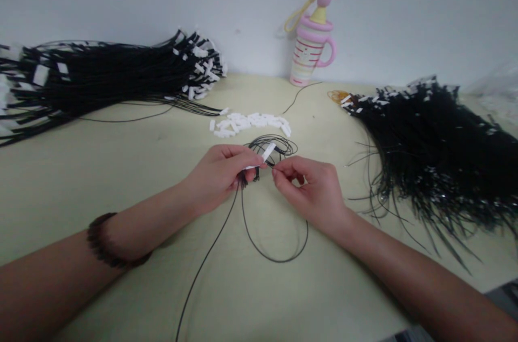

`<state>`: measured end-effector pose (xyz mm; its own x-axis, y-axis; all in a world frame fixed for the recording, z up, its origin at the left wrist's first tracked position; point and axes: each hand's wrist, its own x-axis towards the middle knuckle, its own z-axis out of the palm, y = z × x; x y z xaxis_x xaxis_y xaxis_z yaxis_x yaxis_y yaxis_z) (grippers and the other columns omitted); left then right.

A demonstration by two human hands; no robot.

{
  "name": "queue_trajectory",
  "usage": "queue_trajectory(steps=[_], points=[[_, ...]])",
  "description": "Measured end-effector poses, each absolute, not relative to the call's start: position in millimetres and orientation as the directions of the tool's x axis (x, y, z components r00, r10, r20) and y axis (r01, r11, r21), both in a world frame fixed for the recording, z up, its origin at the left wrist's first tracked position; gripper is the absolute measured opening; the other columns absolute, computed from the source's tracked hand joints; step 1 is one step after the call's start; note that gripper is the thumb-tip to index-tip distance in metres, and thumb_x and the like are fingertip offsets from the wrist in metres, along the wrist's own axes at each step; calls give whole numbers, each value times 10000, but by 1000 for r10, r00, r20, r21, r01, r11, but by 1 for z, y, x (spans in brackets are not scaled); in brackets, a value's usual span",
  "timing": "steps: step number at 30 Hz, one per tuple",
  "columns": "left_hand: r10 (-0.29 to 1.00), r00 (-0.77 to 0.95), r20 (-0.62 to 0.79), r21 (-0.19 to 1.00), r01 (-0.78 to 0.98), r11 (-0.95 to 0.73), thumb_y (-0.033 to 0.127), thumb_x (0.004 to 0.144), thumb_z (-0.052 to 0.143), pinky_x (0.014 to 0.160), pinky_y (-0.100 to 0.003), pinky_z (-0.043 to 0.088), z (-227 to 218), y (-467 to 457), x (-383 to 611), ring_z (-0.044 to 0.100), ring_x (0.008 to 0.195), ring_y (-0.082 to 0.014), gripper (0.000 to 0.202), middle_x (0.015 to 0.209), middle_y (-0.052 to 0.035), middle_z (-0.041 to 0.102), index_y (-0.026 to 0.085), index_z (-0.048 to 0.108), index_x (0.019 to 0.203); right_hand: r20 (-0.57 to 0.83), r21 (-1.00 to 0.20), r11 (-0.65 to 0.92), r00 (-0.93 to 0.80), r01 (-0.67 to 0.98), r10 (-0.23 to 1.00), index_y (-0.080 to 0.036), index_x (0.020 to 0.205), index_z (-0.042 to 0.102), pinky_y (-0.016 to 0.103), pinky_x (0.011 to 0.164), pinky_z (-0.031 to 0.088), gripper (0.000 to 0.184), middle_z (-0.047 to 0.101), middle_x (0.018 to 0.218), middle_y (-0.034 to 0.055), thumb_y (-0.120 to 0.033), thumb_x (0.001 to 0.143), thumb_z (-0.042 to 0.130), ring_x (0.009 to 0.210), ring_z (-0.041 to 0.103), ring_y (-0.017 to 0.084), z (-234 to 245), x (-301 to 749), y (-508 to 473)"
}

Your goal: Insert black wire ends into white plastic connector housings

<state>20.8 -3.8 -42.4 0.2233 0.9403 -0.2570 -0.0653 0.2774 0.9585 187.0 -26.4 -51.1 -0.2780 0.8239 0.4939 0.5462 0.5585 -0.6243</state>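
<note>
My left hand [220, 175] pinches a coiled thin black cord [275, 247] together with a small white tag [267, 152] at the table's middle. My right hand [313, 188] is close beside it, with thumb and forefinger pinched on the same cord just right of the tag. The cord loops back behind my fingers and trails in a long loop toward the table's front edge. A dark bead bracelet [107, 242] sits on my left wrist.
A small heap of white tags [249, 123] lies just beyond my hands. A large bundle of tagged black cords [101, 75] fills the back left, another bundle [433, 142] the right. A pink striped bottle [309, 50] stands by the wall. The table [81, 169] is pale yellow.
</note>
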Motion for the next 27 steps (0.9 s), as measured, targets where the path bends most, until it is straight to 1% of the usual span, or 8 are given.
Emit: queue_trajectory(steps=[4, 9, 13, 16, 19, 24, 27], points=[[944, 221, -244, 966, -24, 256, 222, 679, 619, 392, -185, 237, -43, -3, 21, 382, 420, -58, 142, 443, 33, 480, 142, 625, 563, 503, -606, 550, -258, 575, 825, -159, 699, 606, 165, 502, 390, 82, 593, 589, -33, -102, 717, 550, 531, 533, 69, -51, 186, -27], [949, 214, -232, 972, 22, 233, 233, 681, 618, 398, -193, 237, -45, -3, 21, 384, 423, -60, 138, 458, 34, 485, 148, 625, 573, 580, -515, 593, -258, 619, 773, -160, 670, 580, 176, 521, 401, 64, 578, 579, -29, -122, 707, 546, 544, 532, 78, -53, 184, -27], [952, 210, -224, 974, 18, 225, 249, 684, 620, 404, -196, 240, -45, -4, 20, 388, 428, -60, 143, 458, 36, 484, 151, 626, 581, 606, -455, 610, -277, 649, 746, -163, 651, 558, 190, 532, 399, 66, 559, 568, -27, -131, 707, 539, 539, 518, 81, -55, 184, -27], [946, 237, -222, 975, 33, 221, 260, 690, 621, 403, -195, 235, -47, -4, 19, 392, 432, -62, 143, 469, 33, 492, 151, 629, 599, 607, -466, 615, -276, 636, 745, -159, 661, 552, 189, 536, 399, 59, 559, 574, -25, -135, 714, 541, 544, 518, 80, -57, 184, -26], [947, 260, -189, 982, 70, 177, 275, 704, 622, 411, -194, 246, -49, -5, 18, 399, 442, -66, 154, 482, 29, 501, 154, 626, 609, 602, -472, 620, -285, 626, 746, -161, 669, 546, 186, 525, 394, 77, 555, 578, -22, -160, 744, 529, 546, 512, 79, -60, 184, -26], [958, 253, -136, 979, 180, 91, 300, 733, 603, 412, -193, 242, -51, -7, 16, 372, 434, -65, 192, 481, 31, 497, 164, 608, 598, 594, -470, 633, -310, 615, 742, -155, 698, 551, 180, 504, 381, 98, 559, 599, -9, -180, 782, 507, 552, 502, 79, -65, 183, -27], [960, 252, -121, 976, 205, 70, 284, 737, 589, 419, -193, 251, -51, -7, 17, 381, 441, -69, 183, 485, 32, 496, 167, 606, 597, 591, -475, 638, -317, 606, 742, -159, 701, 555, 186, 511, 387, 118, 556, 604, -6, -192, 797, 493, 557, 497, 83, -66, 182, -27]])
